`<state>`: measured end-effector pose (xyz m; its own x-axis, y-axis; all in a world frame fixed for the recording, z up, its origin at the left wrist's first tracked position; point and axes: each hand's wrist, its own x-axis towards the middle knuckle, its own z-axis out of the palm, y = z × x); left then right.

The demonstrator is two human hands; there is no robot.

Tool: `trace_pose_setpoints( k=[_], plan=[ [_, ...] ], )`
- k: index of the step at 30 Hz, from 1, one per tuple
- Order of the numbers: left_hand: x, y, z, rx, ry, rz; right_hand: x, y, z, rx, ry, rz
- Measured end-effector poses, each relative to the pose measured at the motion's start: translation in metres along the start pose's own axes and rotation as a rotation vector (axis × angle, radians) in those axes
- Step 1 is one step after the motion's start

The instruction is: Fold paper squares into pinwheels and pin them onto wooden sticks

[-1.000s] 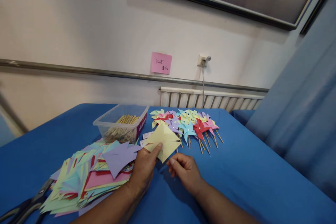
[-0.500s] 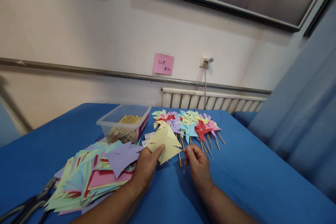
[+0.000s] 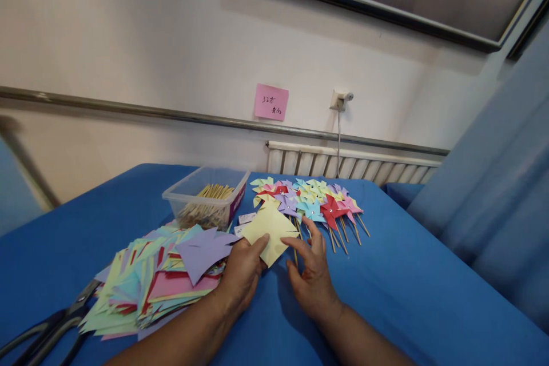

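Observation:
A pale yellow paper square [image 3: 269, 229] with slits cut in from its corners is pinched between the thumb and fingers of my left hand [image 3: 244, 266]. My right hand [image 3: 313, 274] is beside the square's right corner, fingers spread and curved, holding nothing I can see. To the left lies a heap of coloured paper squares [image 3: 171, 280], with a slit purple sheet [image 3: 203, 250] on top, close to my left hand. Finished paper pinwheels [image 3: 330, 211] on thin sticks lie in a group beyond my right hand.
A clear plastic box [image 3: 206, 200] of wooden sticks stands behind the paper heap. Small white boxes [image 3: 246, 219] sit beside it, partly hidden by the yellow square. Black-handled scissors [image 3: 64, 320] lie at the front left of the blue-covered table [image 3: 407, 274]. A blue curtain [image 3: 497, 171] hangs at right.
My right hand has let go of the yellow square's right corner, and its fingers have spread apart. The square now lies flatter in my left hand's pinch.

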<state>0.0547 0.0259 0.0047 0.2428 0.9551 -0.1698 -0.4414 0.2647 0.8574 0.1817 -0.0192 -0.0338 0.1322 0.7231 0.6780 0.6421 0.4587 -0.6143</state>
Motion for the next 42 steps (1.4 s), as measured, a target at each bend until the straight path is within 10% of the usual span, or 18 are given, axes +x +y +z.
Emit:
trace_pose_setpoints(
  k=[20, 42],
  plan=[
    [-0.002, -0.013, -0.001, 0.015, -0.123, -0.088, 0.002, 0.009, 0.003, 0.27, -0.002, 0.344],
    [0.002, -0.02, -0.005, 0.191, -0.149, 0.011, 0.004, 0.007, 0.004, 0.279, 0.009, 0.323]
  ],
)
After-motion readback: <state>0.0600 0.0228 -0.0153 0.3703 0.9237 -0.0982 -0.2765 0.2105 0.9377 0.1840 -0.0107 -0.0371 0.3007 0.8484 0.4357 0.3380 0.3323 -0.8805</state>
